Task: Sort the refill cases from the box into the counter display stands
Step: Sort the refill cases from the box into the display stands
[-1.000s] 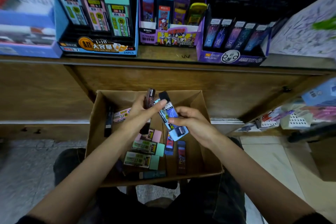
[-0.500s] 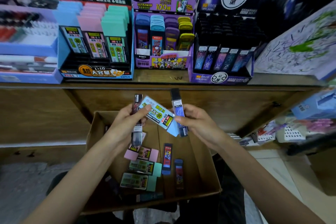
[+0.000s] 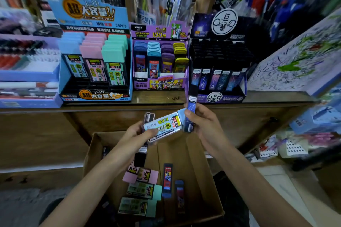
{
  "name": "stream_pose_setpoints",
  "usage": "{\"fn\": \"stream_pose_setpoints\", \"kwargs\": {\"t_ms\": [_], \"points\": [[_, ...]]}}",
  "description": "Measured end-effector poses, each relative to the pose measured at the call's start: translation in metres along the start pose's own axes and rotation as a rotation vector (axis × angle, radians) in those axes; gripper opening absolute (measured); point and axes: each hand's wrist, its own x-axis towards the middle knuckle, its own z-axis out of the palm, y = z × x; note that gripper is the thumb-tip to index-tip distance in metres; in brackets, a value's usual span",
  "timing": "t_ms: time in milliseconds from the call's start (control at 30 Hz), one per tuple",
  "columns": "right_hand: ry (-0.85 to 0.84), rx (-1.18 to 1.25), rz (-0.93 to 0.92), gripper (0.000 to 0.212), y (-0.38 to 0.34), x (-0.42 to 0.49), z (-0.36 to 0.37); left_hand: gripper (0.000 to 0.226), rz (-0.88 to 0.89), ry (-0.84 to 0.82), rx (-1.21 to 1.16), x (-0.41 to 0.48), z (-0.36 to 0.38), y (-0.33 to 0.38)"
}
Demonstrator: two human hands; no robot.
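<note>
Refill cases wait between our hands above the brown cardboard box (image 3: 201,186). We should match each to its stand: the wide pale-blue case (image 3: 162,125) to the blue display stand (image 3: 96,96), the slim dark starry case (image 3: 190,114) to the purple one (image 3: 227,96). Our left hand (image 3: 136,134) closes on the blue case and a dark one; our right hand (image 3: 204,125) pinches the starry case.

Black case (image 3: 149,117) mostly hidden behind blue case (image 3: 163,125); box (image 3: 203,180) near edge cut off below.
</note>
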Motion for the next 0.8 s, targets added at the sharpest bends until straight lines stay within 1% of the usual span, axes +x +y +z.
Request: {"fn": "stream_pose_setpoints", "kwargs": {"t_ms": [67,167,200,267,367,467,500,567,600,700,800], "points": [[-0.033,-0.038,-0.032,0.016,-0.006,0.000,0.003,0.019,-0.065,-0.098,0.072,0.000,0.000,0.004],[-0.096,-0.117,-0.065,0.016,-0.013,-0.002,0.007,0.028,-0.119,-0.350,0.071,0.000,0.005,0.011],[-0.113,-0.126,-0.072,0.017,-0.014,-0.003,0.009,0.030,-0.131,-0.404,0.078,0.000,0.008,0.012],[-0.132,-0.127,-0.082,0.017,-0.016,-0.005,0.012,0.031,-0.142,-0.449,0.086,0.001,0.014,0.013],[-0.128,-0.111,-0.099,0.018,-0.018,-0.007,0.016,0.027,-0.119,-0.376,-0.001,0.004,0.027,0.011],[-0.089,-0.068,-0.116,0.023,-0.016,-0.010,0.020,0.019,-0.020,-0.240,-0.134,0.005,0.041,0.010],[-0.089,-0.046,-0.104,0.027,-0.015,-0.012,0.023,0.027,0.035,-0.211,-0.139,0.005,0.045,0.008],[-0.098,0.039,-0.056,0.040,-0.011,-0.015,0.027,0.045,0.132,-0.201,-0.082,0.006,0.049,0.008],[-0.106,0.099,-0.033,0.046,-0.010,-0.016,0.029,0.048,0.162,-0.199,-0.050,0.006,0.051,0.007],[-0.117,0.213,0.032,0.057,-0.012,-0.018,0.029,0.039,0.181,-0.185,-0.039,0.008,0.054,0.006],[-0.151,0.203,0.122,0.055,-0.019,-0.018,0.023,0.037,0.168,-0.227,-0.021,0.009,0.053,0.007]]}}
